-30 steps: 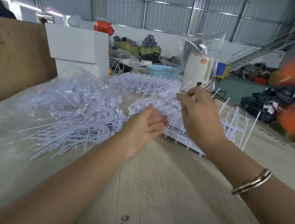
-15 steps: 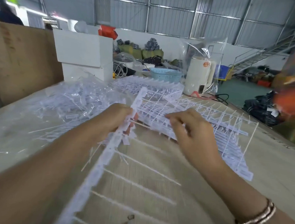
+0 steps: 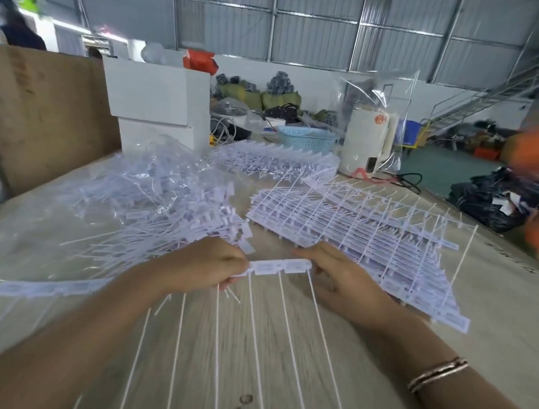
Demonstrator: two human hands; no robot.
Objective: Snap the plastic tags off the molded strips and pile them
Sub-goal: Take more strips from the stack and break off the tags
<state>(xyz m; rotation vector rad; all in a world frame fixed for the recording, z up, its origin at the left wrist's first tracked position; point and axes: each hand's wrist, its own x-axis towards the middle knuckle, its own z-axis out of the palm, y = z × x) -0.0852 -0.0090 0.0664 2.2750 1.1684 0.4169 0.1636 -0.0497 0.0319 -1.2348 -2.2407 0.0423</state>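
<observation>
Held crosswise between left hand [image 3: 205, 268] and right hand [image 3: 336, 282]: white molded plastic tag strip [image 3: 278, 266], fingers of both pinching it, thin tails trailing nearward

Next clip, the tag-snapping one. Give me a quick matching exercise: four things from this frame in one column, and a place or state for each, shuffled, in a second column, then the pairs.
Things
1. strip
2. loose tag pile
3. stack of strips
4. blue basket

Places or states
A. far end of the table, beside a white appliance
B. gripped between the left hand and right hand
C. on clear plastic, left of the hands
D. flat on the table, right of the pile

Pairs: 1-B, 2-C, 3-D, 4-A
</observation>
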